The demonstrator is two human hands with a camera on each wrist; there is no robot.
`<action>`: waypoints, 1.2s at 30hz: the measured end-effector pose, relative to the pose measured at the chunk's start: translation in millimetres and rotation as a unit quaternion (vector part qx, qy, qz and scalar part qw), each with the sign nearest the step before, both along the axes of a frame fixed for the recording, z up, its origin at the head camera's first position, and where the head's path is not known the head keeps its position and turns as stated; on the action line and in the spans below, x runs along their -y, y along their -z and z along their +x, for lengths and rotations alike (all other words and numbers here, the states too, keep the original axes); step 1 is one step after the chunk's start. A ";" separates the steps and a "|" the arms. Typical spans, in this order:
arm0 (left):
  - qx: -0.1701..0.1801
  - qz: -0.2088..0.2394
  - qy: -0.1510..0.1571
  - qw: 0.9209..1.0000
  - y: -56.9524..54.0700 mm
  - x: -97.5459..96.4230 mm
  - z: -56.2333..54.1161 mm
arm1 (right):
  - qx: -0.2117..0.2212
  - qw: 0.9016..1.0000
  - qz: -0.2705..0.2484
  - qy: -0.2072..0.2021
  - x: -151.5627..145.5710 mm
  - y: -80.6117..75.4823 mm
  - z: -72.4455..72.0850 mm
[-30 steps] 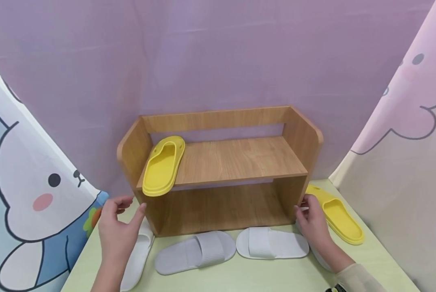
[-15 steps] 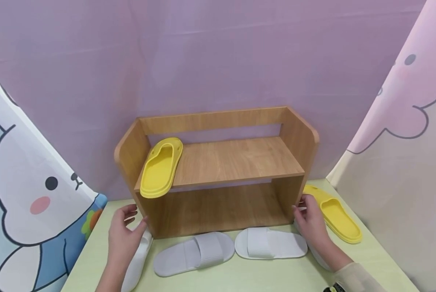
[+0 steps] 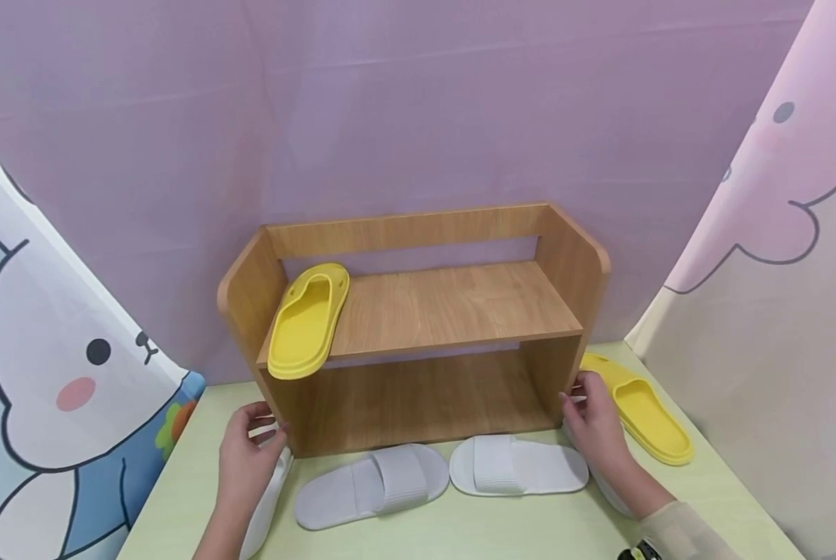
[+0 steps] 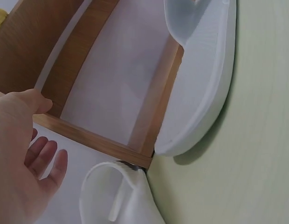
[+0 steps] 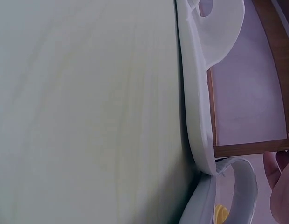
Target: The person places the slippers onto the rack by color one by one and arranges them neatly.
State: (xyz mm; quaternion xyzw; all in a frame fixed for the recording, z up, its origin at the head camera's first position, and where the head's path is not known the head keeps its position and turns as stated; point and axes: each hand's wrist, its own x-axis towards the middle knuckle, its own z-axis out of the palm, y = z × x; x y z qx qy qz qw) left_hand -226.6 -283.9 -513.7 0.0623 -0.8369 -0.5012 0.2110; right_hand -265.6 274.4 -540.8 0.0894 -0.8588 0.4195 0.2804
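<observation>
A two-tier wooden shoe rack (image 3: 421,311) stands against the purple backdrop, a yellow slipper (image 3: 309,320) on its upper shelf at the left. My left hand (image 3: 248,459) is at the rack's left side panel, thumb over the front edge and curled fingers on the outer side. The left wrist view shows the last fingers apart from the wood. At the right side panel, my right hand (image 3: 596,420) pinches the front edge between thumb and fingers; the right wrist view cuts most of this hand off. Another yellow slipper (image 3: 652,420) lies beyond my right hand.
A grey slipper (image 3: 374,488) and a white slipper (image 3: 519,467) lie before the rack on the pale green tabletop (image 3: 459,537). Another white slipper (image 3: 267,509) is partly behind my left wrist, and a greyish one (image 3: 610,491) partly under my right forearm. Cartoon-printed cloths (image 3: 75,389) flank both sides.
My left hand has moved right and down, from beside the rack to its left panel. My right hand keeps its place on the right panel. The view has shifted slightly.
</observation>
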 end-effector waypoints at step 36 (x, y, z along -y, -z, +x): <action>-0.096 -0.012 -0.054 0.994 28.6 -8.0 -8.8 | 0.030 0.998 0.042 -0.030 -21.2 -14.7 9.4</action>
